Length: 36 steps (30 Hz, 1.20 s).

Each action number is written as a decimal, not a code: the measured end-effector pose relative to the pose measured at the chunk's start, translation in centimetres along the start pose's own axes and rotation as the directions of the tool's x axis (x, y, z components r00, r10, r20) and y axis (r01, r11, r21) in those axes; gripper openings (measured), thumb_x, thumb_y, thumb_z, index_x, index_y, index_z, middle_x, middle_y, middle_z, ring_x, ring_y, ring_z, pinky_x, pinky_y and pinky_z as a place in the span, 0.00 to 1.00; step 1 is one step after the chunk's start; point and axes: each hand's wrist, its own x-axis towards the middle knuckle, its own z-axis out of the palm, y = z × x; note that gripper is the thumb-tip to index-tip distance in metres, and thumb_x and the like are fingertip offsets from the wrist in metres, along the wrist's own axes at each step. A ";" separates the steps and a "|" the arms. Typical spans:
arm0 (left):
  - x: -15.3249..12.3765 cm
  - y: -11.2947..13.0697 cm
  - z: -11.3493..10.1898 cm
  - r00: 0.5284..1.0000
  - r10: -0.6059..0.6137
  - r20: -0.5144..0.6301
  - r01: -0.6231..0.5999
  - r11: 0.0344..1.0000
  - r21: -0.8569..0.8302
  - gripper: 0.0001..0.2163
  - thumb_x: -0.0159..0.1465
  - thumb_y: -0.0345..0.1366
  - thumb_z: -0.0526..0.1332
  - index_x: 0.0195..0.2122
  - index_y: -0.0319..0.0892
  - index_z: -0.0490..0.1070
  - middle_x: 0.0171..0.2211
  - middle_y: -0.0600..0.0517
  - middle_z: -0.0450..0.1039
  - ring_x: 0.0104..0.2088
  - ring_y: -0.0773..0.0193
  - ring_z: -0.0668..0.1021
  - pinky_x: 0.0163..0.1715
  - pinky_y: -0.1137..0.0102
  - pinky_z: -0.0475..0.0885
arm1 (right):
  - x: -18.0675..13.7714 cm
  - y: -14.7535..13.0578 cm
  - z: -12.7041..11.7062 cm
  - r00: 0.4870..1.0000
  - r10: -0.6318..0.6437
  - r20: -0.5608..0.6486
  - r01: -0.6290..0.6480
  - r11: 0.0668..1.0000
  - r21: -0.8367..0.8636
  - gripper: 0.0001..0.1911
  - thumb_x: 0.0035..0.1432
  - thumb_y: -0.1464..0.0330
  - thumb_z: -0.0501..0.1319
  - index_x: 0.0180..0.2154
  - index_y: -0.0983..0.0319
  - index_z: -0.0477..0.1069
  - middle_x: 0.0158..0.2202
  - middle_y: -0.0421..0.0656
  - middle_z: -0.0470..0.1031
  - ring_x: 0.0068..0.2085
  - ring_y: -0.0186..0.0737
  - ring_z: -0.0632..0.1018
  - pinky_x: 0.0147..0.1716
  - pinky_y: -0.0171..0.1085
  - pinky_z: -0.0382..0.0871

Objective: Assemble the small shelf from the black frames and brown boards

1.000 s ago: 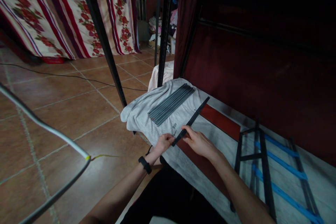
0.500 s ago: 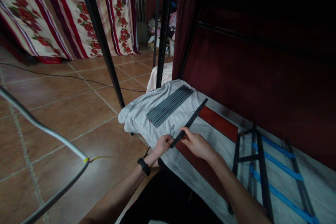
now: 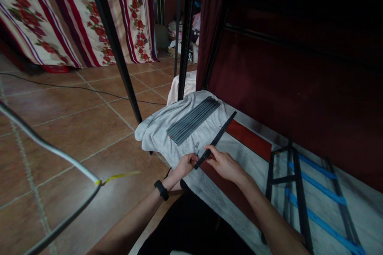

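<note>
My right hand is closed round the lower part of a long, thin black bar, which slants up and away over a grey blanket. At the bar's near end, my left hand has its fingers pinched together. Whatever may be between those fingertips is too small to make out. A few small metal pieces, perhaps screws, lie on the blanket just beyond my left fingers. Farther back, several dark grey rods rest side by side in a row.
A black frame with blue strips lies at the right. Black metal posts rise beside the blanket. A grey curved tube with a yellow tie crosses the left foreground. A thin cable runs over the tiled floor.
My left wrist has shifted slightly to the left, while its fingers stay at the bar's end. My right hand and the bar look nearly unmoved. The yellow tie's loose end has swung up.
</note>
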 end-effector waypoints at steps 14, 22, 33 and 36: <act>0.4 -0.1 0.0 0.998 -0.056 0.032 0.055 0.998 0.027 0.04 0.53 0.34 0.59 0.26 0.40 0.71 0.23 0.53 0.71 0.26 0.65 0.71 0.29 0.71 0.65 | -0.2 -0.4 0.1 1.000 -0.003 -0.002 0.003 1.000 0.013 0.25 0.67 0.68 0.53 0.64 0.55 0.59 0.39 0.42 0.81 0.43 0.45 0.81 0.40 0.36 0.65; 0.6 0.0 -0.2 0.999 -0.043 0.027 0.040 0.994 0.099 0.04 0.52 0.32 0.58 0.22 0.40 0.71 0.22 0.54 0.70 0.25 0.66 0.69 0.29 0.71 0.62 | -0.1 -0.2 0.3 1.000 0.000 0.004 0.000 1.000 0.016 0.25 0.66 0.68 0.53 0.64 0.54 0.59 0.38 0.41 0.81 0.42 0.43 0.81 0.39 0.35 0.65; 1.0 -0.8 -0.8 0.999 0.022 -0.044 -0.016 0.992 0.122 0.04 0.57 0.32 0.58 0.26 0.41 0.71 0.24 0.53 0.71 0.27 0.65 0.71 0.31 0.71 0.65 | 0.1 -0.4 0.8 1.000 0.016 0.014 -0.016 1.000 0.025 0.26 0.67 0.67 0.52 0.65 0.53 0.59 0.43 0.43 0.81 0.46 0.44 0.81 0.42 0.36 0.67; 1.8 -0.3 -1.3 0.982 0.077 -0.175 -0.031 0.966 0.256 0.07 0.61 0.32 0.57 0.27 0.41 0.72 0.27 0.50 0.72 0.30 0.64 0.72 0.34 0.70 0.66 | 0.1 -0.3 1.1 1.000 0.001 0.016 -0.001 1.000 0.018 0.26 0.68 0.67 0.52 0.66 0.54 0.59 0.44 0.43 0.82 0.47 0.44 0.81 0.43 0.37 0.68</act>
